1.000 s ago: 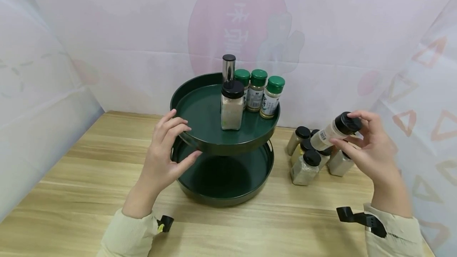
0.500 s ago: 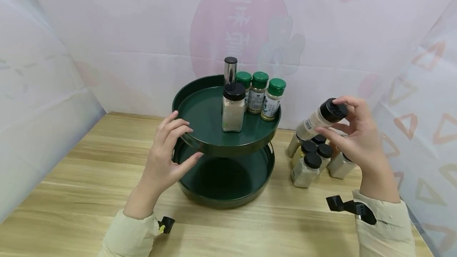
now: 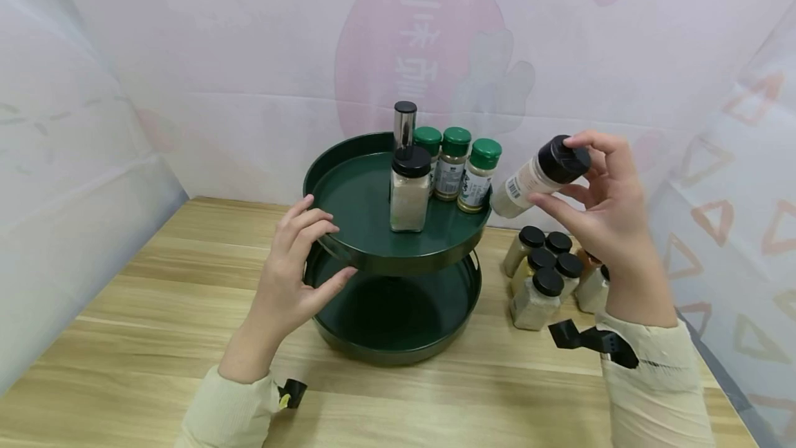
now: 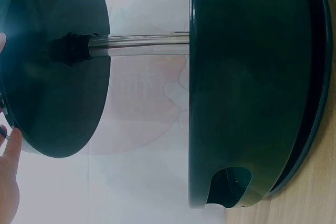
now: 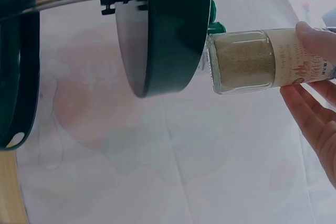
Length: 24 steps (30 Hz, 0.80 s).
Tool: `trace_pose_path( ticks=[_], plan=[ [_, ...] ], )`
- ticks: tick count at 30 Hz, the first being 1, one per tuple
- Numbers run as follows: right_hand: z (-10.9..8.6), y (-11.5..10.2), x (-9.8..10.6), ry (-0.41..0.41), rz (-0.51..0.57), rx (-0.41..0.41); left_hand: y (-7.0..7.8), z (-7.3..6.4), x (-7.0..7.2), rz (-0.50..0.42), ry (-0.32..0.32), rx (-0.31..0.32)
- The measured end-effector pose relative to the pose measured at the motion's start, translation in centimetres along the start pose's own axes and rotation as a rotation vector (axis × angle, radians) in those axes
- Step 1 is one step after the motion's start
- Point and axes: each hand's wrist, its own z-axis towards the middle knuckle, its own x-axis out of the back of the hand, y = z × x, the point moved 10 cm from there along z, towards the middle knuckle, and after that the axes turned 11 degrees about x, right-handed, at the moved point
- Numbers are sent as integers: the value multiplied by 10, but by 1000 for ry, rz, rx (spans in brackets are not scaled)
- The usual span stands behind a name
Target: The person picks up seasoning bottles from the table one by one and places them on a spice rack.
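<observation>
My right hand [image 3: 606, 206] grips a glass spice jar [image 3: 528, 182] by its black cap and label, tilted with its base toward the upper tray. In the right wrist view the jar [image 5: 244, 61] shows brown powder, its base right at the tray's rim. My left hand [image 3: 289, 272] holds the left rim of the green two-tier tray rack [image 3: 348, 199], fingers over the upper rim and thumb beneath. On the upper tier stand a black-capped square jar [image 3: 409, 192], a tall shaker with a metallic upper part [image 3: 405, 123] and several green-capped spice bottles [image 3: 450, 164].
Several black-capped spice jars [image 3: 535, 303] stand clustered on the wooden table [image 3: 435, 406] right of the rack. The lower tier [image 3: 398, 355] sits under the upper one, joined by a metal post [image 4: 142, 44]. A printed cloth [image 3: 261, 144] hangs behind.
My right hand has lifted the spice jar up and left, from above the jar cluster to the upper tray's right rim. The left hand stays at the rim.
</observation>
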Motion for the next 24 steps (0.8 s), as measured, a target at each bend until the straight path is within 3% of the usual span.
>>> trace_pose_path(
  ticks=[10, 24],
  plan=[
    [18, 1, -25, -13, 17, 3, 0, 0, 0, -1, -2, -1],
    [12, 17, -69, -158, -115, -67, 0, 1, -1, 6, -5, 0]
  ],
)
